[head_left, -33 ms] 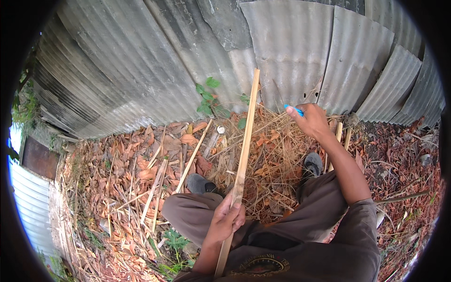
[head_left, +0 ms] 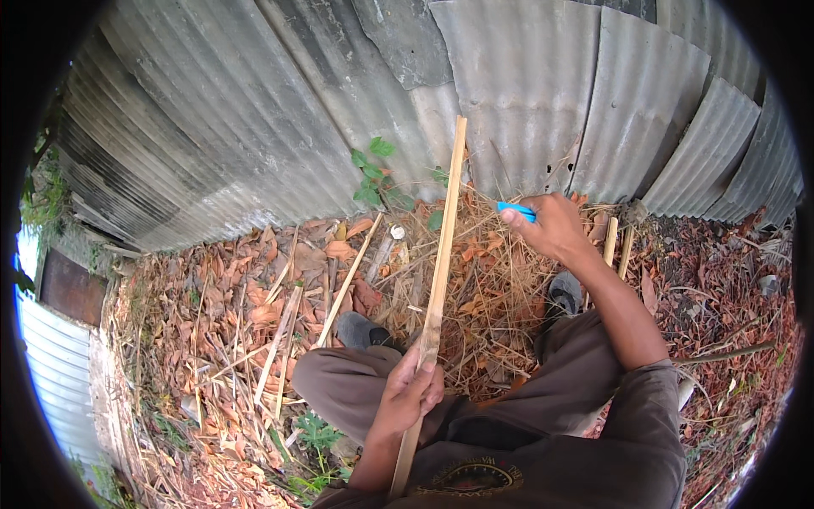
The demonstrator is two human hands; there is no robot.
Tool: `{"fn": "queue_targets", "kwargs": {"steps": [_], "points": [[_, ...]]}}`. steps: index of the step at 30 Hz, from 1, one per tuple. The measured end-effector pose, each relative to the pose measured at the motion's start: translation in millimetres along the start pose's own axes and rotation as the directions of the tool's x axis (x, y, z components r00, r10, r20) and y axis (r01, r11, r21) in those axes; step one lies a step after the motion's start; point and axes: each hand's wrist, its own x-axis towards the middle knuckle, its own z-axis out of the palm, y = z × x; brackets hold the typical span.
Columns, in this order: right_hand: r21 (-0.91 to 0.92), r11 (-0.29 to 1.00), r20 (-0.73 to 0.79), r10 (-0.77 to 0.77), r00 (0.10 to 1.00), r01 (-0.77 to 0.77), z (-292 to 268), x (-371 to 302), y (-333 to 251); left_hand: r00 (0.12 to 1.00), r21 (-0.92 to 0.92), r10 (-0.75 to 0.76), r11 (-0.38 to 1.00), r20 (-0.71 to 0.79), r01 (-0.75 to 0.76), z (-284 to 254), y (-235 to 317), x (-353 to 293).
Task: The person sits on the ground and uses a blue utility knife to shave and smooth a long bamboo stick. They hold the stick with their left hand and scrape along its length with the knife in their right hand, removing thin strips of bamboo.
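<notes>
And the right hand (head_left: 553, 227) has swung leftward and slightly down, grip wrapped round a blue tool (head_left: 518, 211), right of centre! That narrows the gap to the wooden strip (head_left: 442, 271) slanting up mid-frame, yet they're apart. Lower centre, the left hand (head_left: 409, 394) has its grip closed round that strip.

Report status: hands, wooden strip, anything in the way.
Left hand: closed around wooden strip. Right hand: gripping blue object, apart from strip. Corrugated sheeting behind strip's far end; contact unclear.
</notes>
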Motion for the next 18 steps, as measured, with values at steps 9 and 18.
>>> {"fn": "queue_targets", "kwargs": {"steps": [9,18], "points": [[-0.113,0.928,0.031,-0.354,0.935,0.356,31.1,-24.9,-29.8,0.999,0.165,0.044,0.985,-0.004,-0.043,20.2,9.2,9.0],[-0.183,0.879,-0.051,-0.455,0.889,0.439,33.0,-19.5,-31.2,0.997,0.244,0.071,0.968,-0.02,-0.064,27.0,10.6,6.6]]}}
